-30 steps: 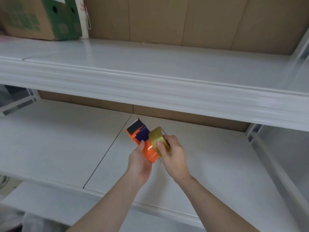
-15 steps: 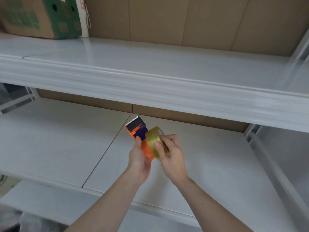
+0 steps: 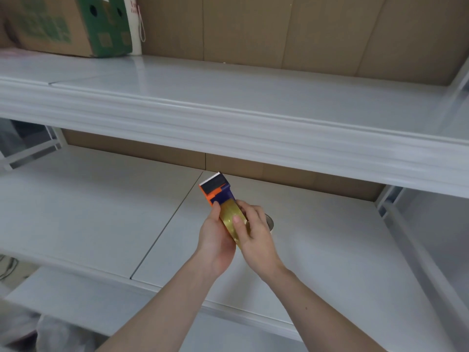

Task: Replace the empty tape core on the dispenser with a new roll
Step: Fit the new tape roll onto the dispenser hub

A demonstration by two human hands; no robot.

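An orange and dark blue tape dispenser (image 3: pixel 217 190) with a toothed black blade at its top is held over the lower white shelf (image 3: pixel 330 250). My left hand (image 3: pixel 215 240) grips its body from the left. A yellowish-clear tape roll (image 3: pixel 229 217) sits flat against the dispenser, and my right hand (image 3: pixel 256 237) clasps it, thumb across its face. Behind my right hand, a small grey ring, apparently the empty core (image 3: pixel 269 222), lies on the shelf, mostly hidden.
The upper white shelf (image 3: pixel 228 118) juts out above the hands. A green and brown cardboard box (image 3: pixel 66 24) stands at its far left. Brown cardboard lines the back. A white upright frame (image 3: pixel 390 201) bounds the right side.
The tape roll has gone from tilted off the dispenser's side to lying flat against it. Both hands and the dispenser have shifted slightly up and left.
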